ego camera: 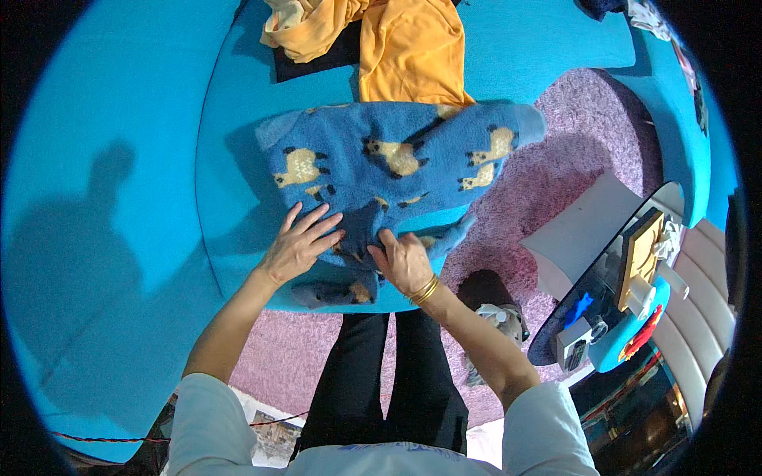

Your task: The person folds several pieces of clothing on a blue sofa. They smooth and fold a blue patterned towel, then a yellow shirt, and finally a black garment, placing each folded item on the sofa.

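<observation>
A blue fleece garment [357,154] with tan, dark-footed animal figures lies spread over the edge of a turquoise sofa [238,178]. My left hand [303,244] rests on its lower left part with the fingers apart. At the middle of the garment's near side, my right hand [405,259] pinches a fold of the fleece between thumb and fingers; gold bangles circle that wrist. One narrow part of the fleece trails to the right of my right hand, and another bit lies below, near the sofa's front edge. Beyond the garment lies yellow-orange cloth [411,53], its near end touching the fleece.
A dark oval table [545,339] at the right bears a wooden tray [643,256], a white cup [640,294] and a small box [572,345]. A grey cushioned stool [583,226] stands beside it. A bin with a bag [503,321] stands on the pink rug [286,351].
</observation>
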The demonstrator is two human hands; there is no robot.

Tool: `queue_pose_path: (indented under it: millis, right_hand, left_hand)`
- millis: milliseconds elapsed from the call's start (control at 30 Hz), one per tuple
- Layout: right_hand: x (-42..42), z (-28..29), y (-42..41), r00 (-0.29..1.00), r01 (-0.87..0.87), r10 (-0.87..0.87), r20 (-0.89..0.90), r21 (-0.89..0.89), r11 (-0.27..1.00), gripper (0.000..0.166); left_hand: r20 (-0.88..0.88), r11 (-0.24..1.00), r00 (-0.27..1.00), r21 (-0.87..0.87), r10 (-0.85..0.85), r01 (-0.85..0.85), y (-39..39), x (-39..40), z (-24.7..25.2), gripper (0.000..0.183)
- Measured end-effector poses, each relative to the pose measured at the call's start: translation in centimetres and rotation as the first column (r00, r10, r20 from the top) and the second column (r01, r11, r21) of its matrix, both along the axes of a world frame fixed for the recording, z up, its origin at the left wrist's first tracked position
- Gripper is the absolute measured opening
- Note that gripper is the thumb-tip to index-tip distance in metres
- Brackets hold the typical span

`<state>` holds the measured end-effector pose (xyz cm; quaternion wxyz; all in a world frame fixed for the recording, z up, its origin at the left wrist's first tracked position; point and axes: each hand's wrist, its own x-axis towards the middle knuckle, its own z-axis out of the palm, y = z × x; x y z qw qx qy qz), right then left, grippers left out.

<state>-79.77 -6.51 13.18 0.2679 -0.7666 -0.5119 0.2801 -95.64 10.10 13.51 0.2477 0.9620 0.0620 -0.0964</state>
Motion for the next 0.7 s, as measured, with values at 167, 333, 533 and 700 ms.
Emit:
queue_pose_path:
  millis: [167, 333, 533, 700]
  right_hand:
    - [-2.3, -0.6, -2.5, 0.985, -0.058, 0.014, -0.171, -0.250, 0.967, 0.025]
    - [-1.0, -1.3, -2.0, 0.992, 0.028, -0.061, -0.114, -0.271, 0.962, 0.030]
    - [1.9, -1.8, 1.4, 0.526, 0.533, -0.743, -0.413, -0.522, 0.667, 0.027]
    - [3.8, -1.6, 2.5, 0.783, 0.579, -0.568, -0.252, -0.037, 0.815, 0.013]
  left_hand:
    - [-0.071, 0.987, 0.989, -0.110, -0.127, 0.119, -1.4, -2.3, -0.2, 0.033]
    - [0.049, 0.971, 0.988, -0.185, -0.148, 0.154, 0.5, -0.4, 0.5, 0.049]
    - [0.361, 0.806, 0.818, 0.234, 0.447, -0.544, 7.0, 7.0, -0.9, 0.048]
    - [0.016, 0.844, 0.849, 0.102, 0.529, -0.527, 10.0, 9.6, -3.2, 0.044]
